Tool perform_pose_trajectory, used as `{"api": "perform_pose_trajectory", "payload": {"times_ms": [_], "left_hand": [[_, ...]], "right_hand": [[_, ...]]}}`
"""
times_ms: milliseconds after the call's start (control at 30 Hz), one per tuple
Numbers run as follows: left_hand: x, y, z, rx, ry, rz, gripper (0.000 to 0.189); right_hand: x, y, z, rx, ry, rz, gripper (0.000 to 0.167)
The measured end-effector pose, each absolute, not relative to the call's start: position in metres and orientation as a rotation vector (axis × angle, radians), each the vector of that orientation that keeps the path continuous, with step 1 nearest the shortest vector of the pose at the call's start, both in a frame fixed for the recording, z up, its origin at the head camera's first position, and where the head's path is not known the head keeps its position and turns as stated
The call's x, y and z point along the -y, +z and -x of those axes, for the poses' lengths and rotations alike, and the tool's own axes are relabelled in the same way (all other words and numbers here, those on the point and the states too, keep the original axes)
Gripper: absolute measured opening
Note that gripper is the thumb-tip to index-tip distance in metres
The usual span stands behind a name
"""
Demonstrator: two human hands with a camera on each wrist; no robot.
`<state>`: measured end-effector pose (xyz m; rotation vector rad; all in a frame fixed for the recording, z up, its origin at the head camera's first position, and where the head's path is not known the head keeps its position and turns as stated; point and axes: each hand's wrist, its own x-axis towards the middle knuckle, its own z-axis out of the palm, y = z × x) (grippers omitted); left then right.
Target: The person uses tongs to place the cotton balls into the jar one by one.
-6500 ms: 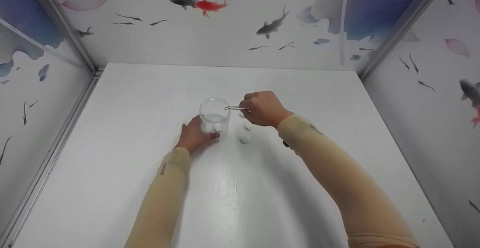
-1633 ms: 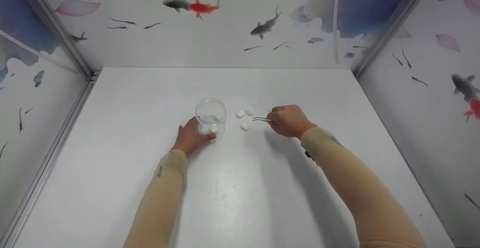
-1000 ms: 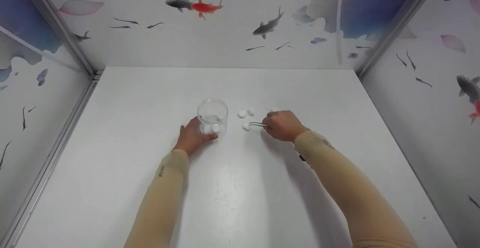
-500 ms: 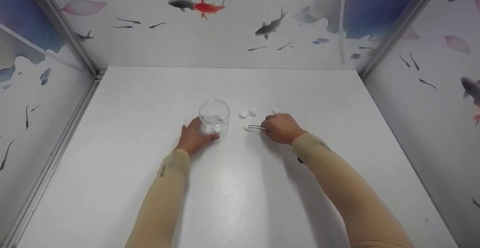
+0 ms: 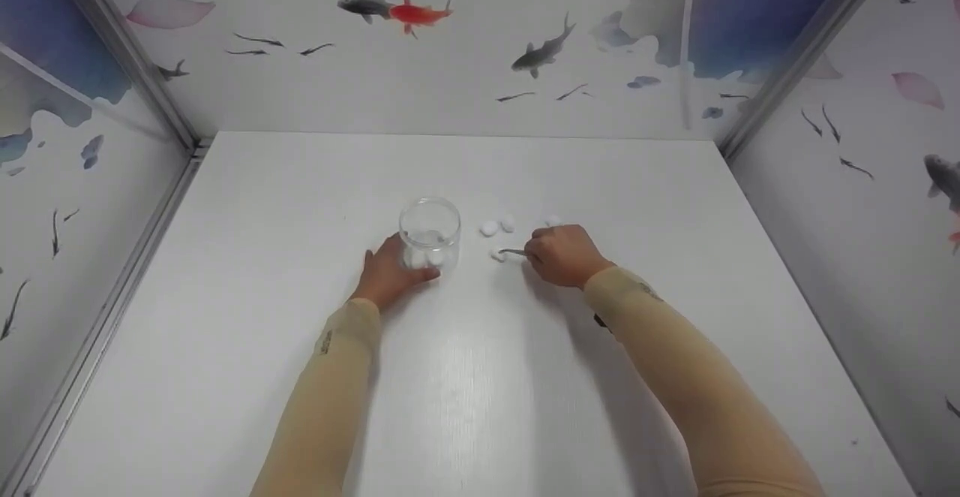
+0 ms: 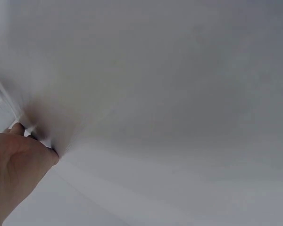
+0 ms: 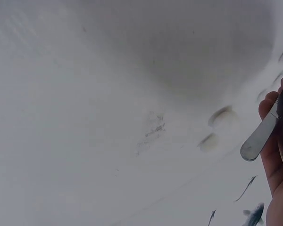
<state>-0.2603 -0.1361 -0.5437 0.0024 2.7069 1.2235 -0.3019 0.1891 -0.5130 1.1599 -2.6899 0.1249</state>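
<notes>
A clear round jar (image 5: 430,219) stands upright with several white cotton balls (image 5: 435,258) in its bottom. My left hand (image 5: 386,275) grips its near left side, the thumb across the front; in the left wrist view, that hand (image 6: 19,165) meets the jar's edge at far left. My right hand (image 5: 566,255) pinches metal tweezers (image 5: 514,251), which point left. Their tips are at a small cotton ball (image 5: 496,255) on the table, right of the jar; whether they squeeze it is too small to tell. The right wrist view shows the rear end of the tweezers (image 7: 259,139).
Two more cotton balls (image 5: 490,227) lie just behind the tweezers. Another cotton ball (image 5: 553,221) sits behind my right hand, partly hidden by it. The white table (image 5: 465,392) is enclosed by white panels (image 5: 300,99) printed with fish and petals at the back and both sides.
The tweezers, above the jar at first, were later right of the near cotton ball, then moved left onto it. Their tips have drawn closer together. My left hand keeps its hold on the jar.
</notes>
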Motion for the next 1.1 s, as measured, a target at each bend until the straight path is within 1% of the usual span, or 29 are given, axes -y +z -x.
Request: {"api": "perform_pose_trajectory", "payload": {"times_ms": [333,667,767,933,1100], "left_hand": [[0.136,-0.544,0.262,-2.729,1.207,-0.025,0.101],[0.139,-0.552,0.264,-2.714,1.246,-0.028,0.101],[0.138,-0.551,0.264,-2.712,1.248,-0.022,0.1],[0.137,-0.55,0.264,-2.717,1.227,-0.018,0.1],[0.137,-0.549,0.263,-2.727,1.208,-0.028,0.1]], "right_hand": [[-0.201,-0.499,0.301,2.713,0.133,-1.107,0.016],[-0.209,-0.492,0.302,2.65,0.135,-1.119,0.021],[-0.209,-0.488,0.304,2.644,0.134,-1.123,0.02],[-0.204,-0.474,0.308,2.634,0.145,-1.121,0.017],[-0.189,-0.452,0.312,2.602,0.153,-1.13,0.016]]}}
